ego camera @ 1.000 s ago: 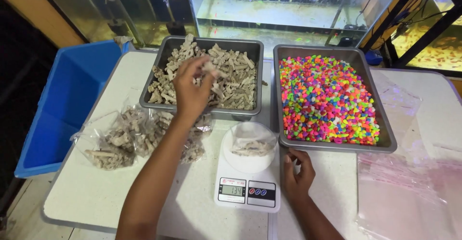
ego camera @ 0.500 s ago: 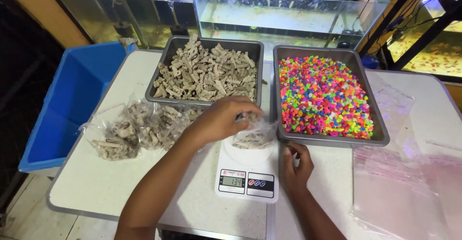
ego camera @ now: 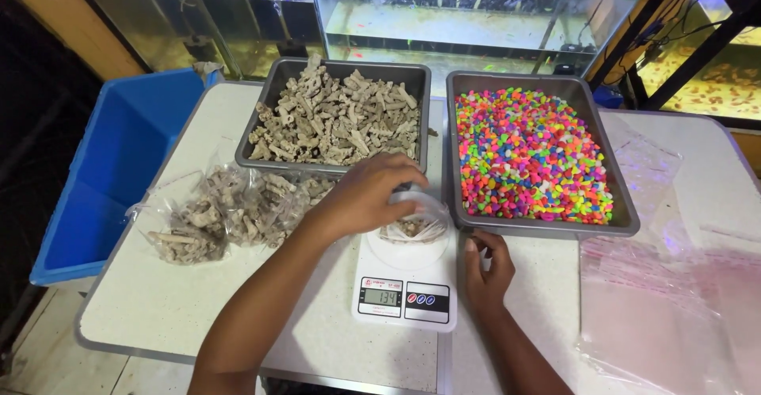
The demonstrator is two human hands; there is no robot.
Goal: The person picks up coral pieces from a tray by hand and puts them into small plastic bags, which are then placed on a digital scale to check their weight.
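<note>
where it hovered, left hand (ego camera: 366, 197) now covers bag (ego camera: 412, 222).

A small clear plastic bag (ego camera: 412, 222) of pale coral pieces sits on the white scale (ego camera: 404, 288), under the left hand (ego camera: 366, 195). The scale's front carries a rectangular grey display (ego camera: 381, 297) beside a dark label with round buttons. Filled clear bags (ego camera: 226, 209) lie at left on the worktop (ego camera: 143, 308); flat empty bags (ego camera: 674, 300) lie at right.

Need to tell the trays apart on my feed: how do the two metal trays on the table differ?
The left grey metal tray holds beige, branch-like coral pieces; the right grey metal tray holds small, rounded, multicoloured neon gravel. Both are rectangular, well filled and side by side before the glass aquarium.
</note>
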